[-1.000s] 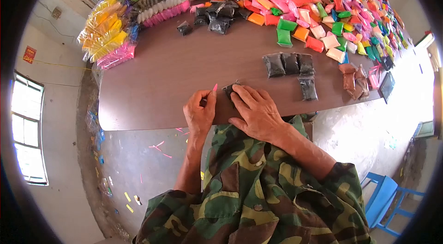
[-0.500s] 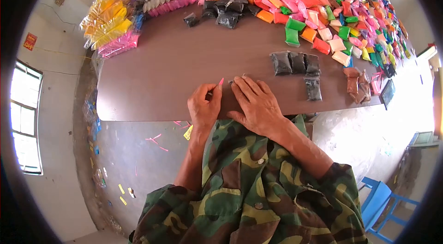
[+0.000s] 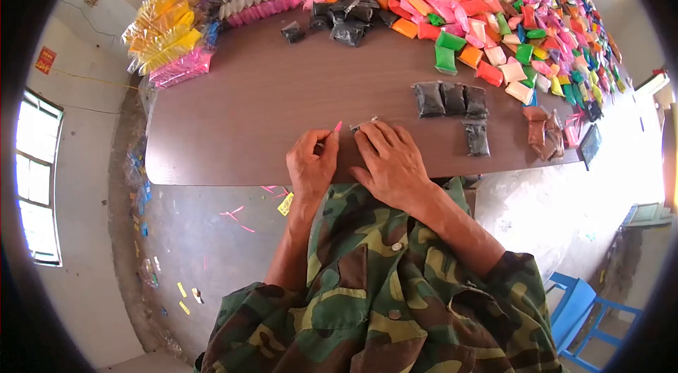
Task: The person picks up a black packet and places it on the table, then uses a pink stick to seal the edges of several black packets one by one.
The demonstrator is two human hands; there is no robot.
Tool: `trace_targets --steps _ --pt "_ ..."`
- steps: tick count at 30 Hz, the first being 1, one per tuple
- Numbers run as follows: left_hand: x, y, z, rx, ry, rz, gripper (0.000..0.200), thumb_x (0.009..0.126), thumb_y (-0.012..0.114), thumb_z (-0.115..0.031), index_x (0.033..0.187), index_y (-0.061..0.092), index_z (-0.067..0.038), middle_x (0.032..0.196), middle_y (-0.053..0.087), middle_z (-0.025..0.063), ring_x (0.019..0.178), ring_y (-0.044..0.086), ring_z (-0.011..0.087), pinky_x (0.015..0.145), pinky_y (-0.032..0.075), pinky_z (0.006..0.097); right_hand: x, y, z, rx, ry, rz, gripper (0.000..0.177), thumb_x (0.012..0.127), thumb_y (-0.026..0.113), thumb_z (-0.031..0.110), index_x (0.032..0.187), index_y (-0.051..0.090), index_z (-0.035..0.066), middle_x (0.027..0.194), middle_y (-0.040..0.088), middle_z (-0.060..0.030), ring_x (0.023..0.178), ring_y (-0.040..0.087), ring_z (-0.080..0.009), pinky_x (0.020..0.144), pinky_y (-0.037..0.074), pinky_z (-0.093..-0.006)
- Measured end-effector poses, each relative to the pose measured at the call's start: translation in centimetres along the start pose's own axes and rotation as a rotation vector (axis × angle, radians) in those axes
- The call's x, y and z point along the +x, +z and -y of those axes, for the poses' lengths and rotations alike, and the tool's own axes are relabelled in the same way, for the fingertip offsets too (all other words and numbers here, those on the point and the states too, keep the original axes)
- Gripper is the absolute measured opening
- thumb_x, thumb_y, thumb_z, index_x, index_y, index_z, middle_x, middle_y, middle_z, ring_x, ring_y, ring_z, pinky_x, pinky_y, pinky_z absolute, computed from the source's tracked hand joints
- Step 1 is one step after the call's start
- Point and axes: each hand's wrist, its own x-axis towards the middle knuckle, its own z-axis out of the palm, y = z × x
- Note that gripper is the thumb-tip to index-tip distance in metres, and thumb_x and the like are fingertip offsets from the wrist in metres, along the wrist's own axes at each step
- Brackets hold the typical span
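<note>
Near the front edge of the brown table (image 3: pixel 233 133), my left hand (image 3: pixel 311 165) pinches a small pointed pink strip (image 3: pixel 338 126) between thumb and fingertips. Beside it, my right hand (image 3: pixel 392 165) lies palm down with its fingers extended over a small packet. Only the clear and dark upper edge of that packet (image 3: pixel 361 124) shows past the fingertips; the rest is covered. To the right, three black packets (image 3: pixel 452 99) lie in a row, with another black packet (image 3: pixel 477 139) below them.
Brown packets (image 3: pixel 542 134) lie at the table's right end. Farther back are a cluster of black packets (image 3: pixel 347 20), a big heap of coloured packets (image 3: pixel 487 13) and bagged stacks (image 3: pixel 169 20) at left. A blue stool (image 3: pixel 579 309) stands on the floor at lower right.
My right fingers have shifted slightly, and more of the packet's edge shows beyond them. My left hand keeps its pinch on the pink strip. The whole view has moved a little.
</note>
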Motion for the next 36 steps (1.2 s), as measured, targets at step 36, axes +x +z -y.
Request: trace_targets --steps 36 --pt "0.0 0.2 0.1 0.013 0.052 -0.015 0.016 0.101 0.081 -0.016 0.099 0.076 0.0 0.081 0.073 0.0094 0.067 0.064 0.0132 0.063 0.052 0.0318 -3.2 -1.7 -1.2 0.008 -0.001 0.002 0.072 0.092 0.085 0.04 0.145 0.065 -0.005 0.157 0.059 -0.0208 0.146 0.057 -0.0381 0.118 0.046 -0.0543"
